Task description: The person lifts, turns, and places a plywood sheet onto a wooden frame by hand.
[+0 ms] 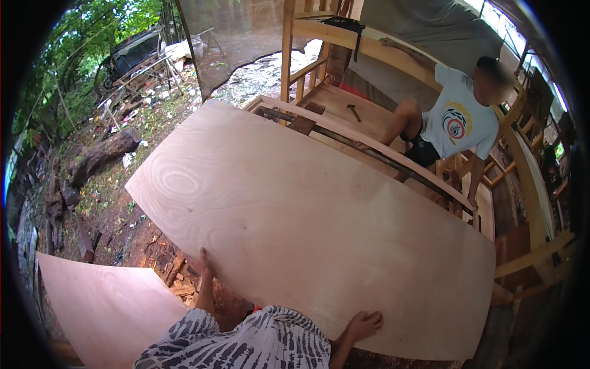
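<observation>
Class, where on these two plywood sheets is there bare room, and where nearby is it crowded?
Bare: the middle of the large sheet, between the left hand, right hand and wooden frame; also the lower-left sheet, beside the patterned clothing. Crowded: the frame, with a hammer and another person.

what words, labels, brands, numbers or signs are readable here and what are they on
No text can be read anywhere in this view.
Co-worker's white shirt: a round printed emblem; any lettering in it is too small and blurred to read.
Large plywood sheet: wood grain and small dark spots, no readable marks.
</observation>
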